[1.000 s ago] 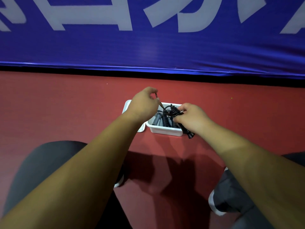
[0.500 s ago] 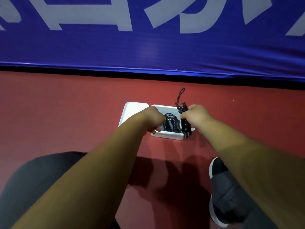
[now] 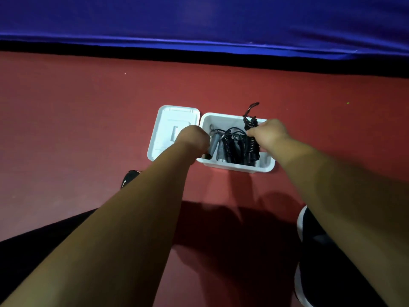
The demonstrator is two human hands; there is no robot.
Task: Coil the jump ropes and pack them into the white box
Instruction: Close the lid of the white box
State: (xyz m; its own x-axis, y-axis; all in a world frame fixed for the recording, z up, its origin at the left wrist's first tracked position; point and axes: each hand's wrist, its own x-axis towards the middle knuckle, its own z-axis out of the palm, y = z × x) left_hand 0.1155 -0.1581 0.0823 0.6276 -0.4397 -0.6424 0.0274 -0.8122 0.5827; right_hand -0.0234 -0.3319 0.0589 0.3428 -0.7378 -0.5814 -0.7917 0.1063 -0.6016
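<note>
Jump ropes [image 3: 231, 144] coiled inside white box [image 3: 264, 167] on red floor [image 3: 88, 129], lid [image 3: 168, 118] just left | right hand [image 3: 269, 134] fingers curled round black rope bundle [image 3: 250, 122] over box's far right corner, loop poking above them | left hand [image 3: 192, 138] fisted at left rim, grip unclear

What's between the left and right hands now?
Head view: the coiled black jump ropes and a grey handle, lying in the white box. The left hand is at its left wall; the right hand grips ropes at its right.

1 box [image 3: 232, 167], 1 lid [image 3: 168, 120], 2 hands [image 3: 193, 138] [image 3: 269, 132], 2 shoes [image 3: 129, 178] [image 3: 314, 238].
</note>
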